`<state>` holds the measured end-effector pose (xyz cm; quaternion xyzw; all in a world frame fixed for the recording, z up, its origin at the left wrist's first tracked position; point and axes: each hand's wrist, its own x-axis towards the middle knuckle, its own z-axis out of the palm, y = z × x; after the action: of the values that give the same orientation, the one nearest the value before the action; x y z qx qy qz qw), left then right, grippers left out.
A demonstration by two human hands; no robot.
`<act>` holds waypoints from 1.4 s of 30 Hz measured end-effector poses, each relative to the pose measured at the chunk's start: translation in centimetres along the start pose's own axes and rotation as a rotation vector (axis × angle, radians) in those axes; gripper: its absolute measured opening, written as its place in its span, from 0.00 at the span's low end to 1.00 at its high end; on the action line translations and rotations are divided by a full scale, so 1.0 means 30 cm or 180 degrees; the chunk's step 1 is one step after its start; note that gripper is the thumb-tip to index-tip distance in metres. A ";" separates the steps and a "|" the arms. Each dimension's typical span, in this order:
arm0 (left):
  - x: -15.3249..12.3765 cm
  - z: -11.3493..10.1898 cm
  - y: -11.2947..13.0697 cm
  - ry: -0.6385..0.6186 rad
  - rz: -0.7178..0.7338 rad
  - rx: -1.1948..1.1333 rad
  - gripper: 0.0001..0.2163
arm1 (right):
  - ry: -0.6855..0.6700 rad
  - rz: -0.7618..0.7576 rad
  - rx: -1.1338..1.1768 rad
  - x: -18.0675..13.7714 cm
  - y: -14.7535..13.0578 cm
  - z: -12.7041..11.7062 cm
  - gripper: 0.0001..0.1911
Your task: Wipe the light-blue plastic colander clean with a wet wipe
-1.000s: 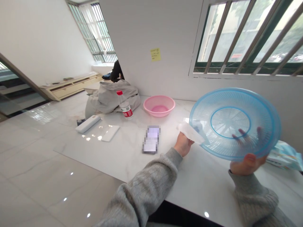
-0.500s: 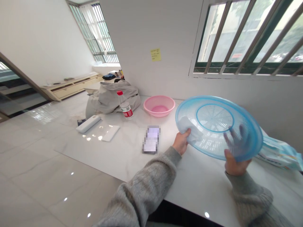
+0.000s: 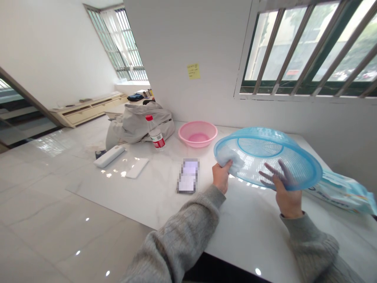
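A translucent blue plastic basket [image 3: 259,148] with a slotted base is held up over the white table, its inside tilted toward me. My left hand [image 3: 221,175] grips its near left rim, thumb on the inside. A white wipe or tissue [image 3: 231,159] lies against the basket wall by that thumb; whether the fingers pinch it too, I cannot tell. My right hand [image 3: 287,194] holds the near right rim, thumb over the edge and spread fingers showing through the plastic from underneath.
A pink basin [image 3: 198,134] stands by the wall, left of the basket. Left of it are a red-capped bottle [image 3: 155,133] and a grey cloth bag [image 3: 132,122]. A phone [image 3: 187,176] lies mid-table. A light-blue wipes pack [image 3: 343,192] rests at the right.
The basket has tilted to a flatter angle and shifted slightly left, both hands still on its rim. My right hand has moved up and a little left with it.
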<state>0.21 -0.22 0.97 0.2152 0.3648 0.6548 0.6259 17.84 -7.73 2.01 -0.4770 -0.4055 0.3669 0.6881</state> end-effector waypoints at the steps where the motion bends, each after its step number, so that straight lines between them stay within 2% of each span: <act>1: -0.002 0.002 0.002 -0.0072 -0.0013 -0.0031 0.19 | -0.0008 0.0038 0.0013 0.001 -0.005 0.000 0.36; 9: -0.018 0.004 0.003 -0.0507 0.0028 0.0058 0.18 | -0.0046 0.0328 0.0173 0.022 -0.004 -0.022 0.34; 15: -0.035 0.015 0.002 -0.0694 -0.0048 -0.0026 0.20 | -0.0334 0.0512 0.0392 0.019 0.012 -0.017 0.34; 22: -0.086 0.039 -0.021 -0.0799 -0.0351 -0.0314 0.25 | -0.0682 0.0639 0.0574 0.005 0.028 0.005 0.34; 31: -0.087 0.046 -0.015 -0.0666 -0.0457 -0.0382 0.23 | -0.0703 0.0892 0.0397 0.017 0.028 -0.010 0.36; 36: -0.080 0.041 -0.011 -0.0631 -0.0318 -0.0353 0.22 | -0.0946 0.1238 0.0535 0.019 0.035 -0.013 0.32; 42: -0.075 0.034 -0.004 -0.0579 -0.0246 -0.0318 0.23 | -0.0579 0.1103 0.0489 0.028 0.033 -0.015 0.30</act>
<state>1.33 -2.21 1.93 0.2281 0.2815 0.6253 0.6912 18.45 -6.88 1.15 -0.4506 -0.3487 0.5512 0.6095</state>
